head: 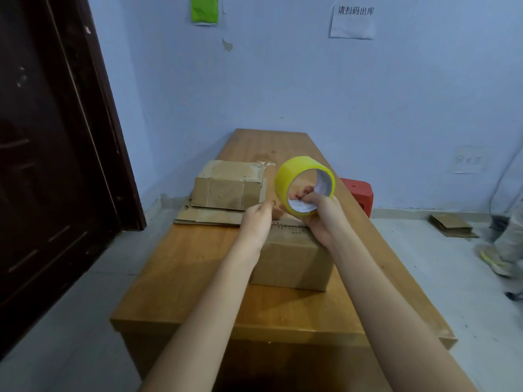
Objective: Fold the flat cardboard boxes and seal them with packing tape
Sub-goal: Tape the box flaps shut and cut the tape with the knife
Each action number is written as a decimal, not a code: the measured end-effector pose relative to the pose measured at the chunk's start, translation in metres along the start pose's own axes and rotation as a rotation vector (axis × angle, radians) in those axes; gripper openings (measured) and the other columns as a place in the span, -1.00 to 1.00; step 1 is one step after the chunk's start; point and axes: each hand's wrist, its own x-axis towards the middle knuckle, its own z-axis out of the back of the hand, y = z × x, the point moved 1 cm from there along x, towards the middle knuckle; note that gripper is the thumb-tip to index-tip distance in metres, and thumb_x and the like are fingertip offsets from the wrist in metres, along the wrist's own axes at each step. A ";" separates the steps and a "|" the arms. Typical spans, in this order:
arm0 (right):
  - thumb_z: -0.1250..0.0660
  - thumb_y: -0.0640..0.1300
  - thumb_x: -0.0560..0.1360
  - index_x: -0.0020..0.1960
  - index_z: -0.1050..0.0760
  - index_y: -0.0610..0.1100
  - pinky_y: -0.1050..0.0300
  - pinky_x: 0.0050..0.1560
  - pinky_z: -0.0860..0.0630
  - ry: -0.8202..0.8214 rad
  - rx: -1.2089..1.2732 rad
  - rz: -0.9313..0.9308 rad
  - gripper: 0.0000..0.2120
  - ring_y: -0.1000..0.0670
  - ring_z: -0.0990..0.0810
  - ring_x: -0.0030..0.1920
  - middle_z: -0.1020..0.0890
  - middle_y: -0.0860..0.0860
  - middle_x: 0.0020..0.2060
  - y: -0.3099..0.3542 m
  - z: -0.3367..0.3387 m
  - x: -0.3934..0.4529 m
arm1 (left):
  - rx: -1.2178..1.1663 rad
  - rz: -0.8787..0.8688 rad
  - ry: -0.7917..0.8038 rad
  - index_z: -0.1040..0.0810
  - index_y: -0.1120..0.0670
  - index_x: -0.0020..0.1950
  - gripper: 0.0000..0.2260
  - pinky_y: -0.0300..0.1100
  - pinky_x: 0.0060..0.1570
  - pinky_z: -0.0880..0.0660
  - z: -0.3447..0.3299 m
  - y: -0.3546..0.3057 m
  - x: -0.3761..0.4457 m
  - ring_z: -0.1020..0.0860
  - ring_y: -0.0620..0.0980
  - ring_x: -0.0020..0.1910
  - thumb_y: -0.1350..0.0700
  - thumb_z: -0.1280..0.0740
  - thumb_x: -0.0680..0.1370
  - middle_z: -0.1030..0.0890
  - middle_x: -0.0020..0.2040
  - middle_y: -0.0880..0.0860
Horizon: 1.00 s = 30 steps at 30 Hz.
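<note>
My right hand holds the tape roll on edge, fingers curled through its core, hole facing me. My left hand pinches at the far edge of the box, mid-table. Beyond: a folded box on flat cardboard.

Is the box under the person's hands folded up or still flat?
Folded up. The cardboard box stands on the wooden table with a full front wall showing, its top flaps closed under both hands.
</note>
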 end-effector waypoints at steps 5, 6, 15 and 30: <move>-0.16 -0.45 0.49 -0.18 -0.41 -0.18 0.10 -0.13 -0.50 -0.036 -0.063 0.016 -0.79 -0.03 -0.60 -0.20 -0.58 -0.04 -0.29 -0.002 0.000 0.002 | -0.074 0.010 -0.047 -0.59 0.27 -0.06 -0.75 -0.32 -0.22 -0.32 0.004 0.003 -0.007 -0.48 -0.12 -0.15 0.11 -0.23 0.59 -0.59 -0.09 0.07; -0.18 -0.42 0.50 -0.14 -0.44 -0.19 0.10 -0.11 -0.51 -0.044 -0.098 0.025 -0.83 -0.04 -0.60 -0.16 -0.60 -0.05 -0.26 -0.002 0.000 0.001 | -0.088 0.004 -0.070 -0.58 0.23 -0.11 -0.76 -0.29 -0.21 -0.34 0.006 0.003 -0.007 -0.48 -0.09 -0.15 0.10 -0.24 0.59 -0.59 -0.11 0.08; -0.27 -0.23 0.48 -0.03 -0.49 -0.03 -0.06 0.10 -0.49 -0.021 -0.354 0.107 -0.87 -0.15 -0.55 0.08 -0.60 -0.07 -0.07 -0.004 -0.011 -0.006 | 0.112 -0.128 -0.244 -0.22 0.10 -0.41 -0.61 -0.11 -0.39 -0.13 0.012 0.009 0.007 -0.25 0.00 -0.40 0.13 -0.18 0.62 -0.29 -0.44 0.04; -0.11 -0.31 0.51 -0.24 -0.17 -0.10 0.13 -0.33 -0.18 -0.137 -0.695 0.266 -0.78 0.02 -0.22 -0.35 -0.28 0.01 -0.37 -0.015 -0.010 -0.004 | -0.075 0.076 -0.126 -0.34 0.16 -0.30 -0.68 -0.23 -0.29 -0.60 0.050 0.019 0.020 -0.60 0.03 -0.29 0.14 -0.14 0.65 -0.40 -0.34 0.05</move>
